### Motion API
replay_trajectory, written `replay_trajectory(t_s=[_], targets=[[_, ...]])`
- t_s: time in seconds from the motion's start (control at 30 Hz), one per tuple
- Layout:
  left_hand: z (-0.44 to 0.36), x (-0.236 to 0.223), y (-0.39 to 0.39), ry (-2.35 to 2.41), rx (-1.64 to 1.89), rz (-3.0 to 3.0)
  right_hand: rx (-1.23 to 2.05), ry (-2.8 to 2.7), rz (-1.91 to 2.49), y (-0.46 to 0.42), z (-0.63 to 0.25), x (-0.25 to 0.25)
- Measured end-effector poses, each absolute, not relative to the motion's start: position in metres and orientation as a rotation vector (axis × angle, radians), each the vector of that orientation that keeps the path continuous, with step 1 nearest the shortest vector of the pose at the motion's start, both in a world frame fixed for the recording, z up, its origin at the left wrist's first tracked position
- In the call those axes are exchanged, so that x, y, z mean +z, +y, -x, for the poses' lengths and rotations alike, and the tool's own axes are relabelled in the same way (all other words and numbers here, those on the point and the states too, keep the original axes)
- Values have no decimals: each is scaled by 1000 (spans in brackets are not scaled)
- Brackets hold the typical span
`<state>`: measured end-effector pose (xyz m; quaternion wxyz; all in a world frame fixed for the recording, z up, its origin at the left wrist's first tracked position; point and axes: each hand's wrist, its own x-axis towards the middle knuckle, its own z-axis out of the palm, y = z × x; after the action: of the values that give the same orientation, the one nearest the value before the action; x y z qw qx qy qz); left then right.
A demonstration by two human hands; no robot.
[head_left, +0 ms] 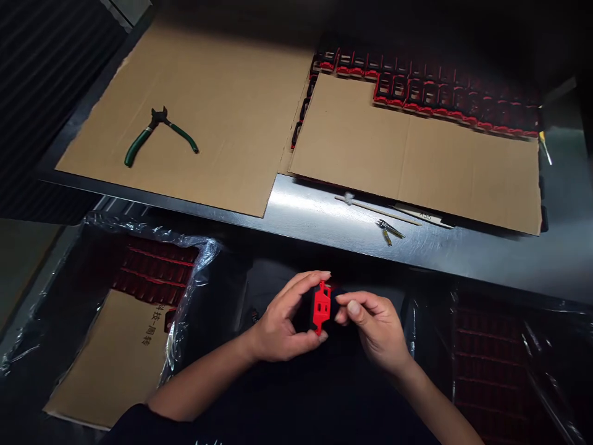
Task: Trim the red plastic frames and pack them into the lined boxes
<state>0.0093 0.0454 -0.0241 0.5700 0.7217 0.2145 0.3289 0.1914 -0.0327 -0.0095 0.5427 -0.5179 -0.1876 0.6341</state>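
Below the table's front edge, my left hand [282,321] is curled around a small red and black plastic part [320,307], thumb under it and fingers over its top. My right hand [375,324] pinches the same part from the right side with thumb and fingertips. Both hands are closed on it, held over my dark lap.
Green-handled cutters [157,133] lie on a cardboard sheet [217,93] at the left of the metal table [315,216]. A second cardboard sheet [417,161] covers rows of red and black parts [430,93]. Thin sticks and tweezers [389,230] lie near the edge. Plastic-lined boxes of parts [152,272] flank me.
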Motion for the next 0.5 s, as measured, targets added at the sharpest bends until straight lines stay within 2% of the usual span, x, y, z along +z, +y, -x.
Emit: replay_trajectory(t_s=[0.13,0.27,0.5], targets=[[-8,-31,39,462,856,-1466,1491,-559,1348,-34,-198,-4],[-9,-31,36,417,846,-1458,1581,-682,1357,-31,-195,3],[-9,-35,34,442,856,-1420,1556,-707,1421,-29,-191,7]])
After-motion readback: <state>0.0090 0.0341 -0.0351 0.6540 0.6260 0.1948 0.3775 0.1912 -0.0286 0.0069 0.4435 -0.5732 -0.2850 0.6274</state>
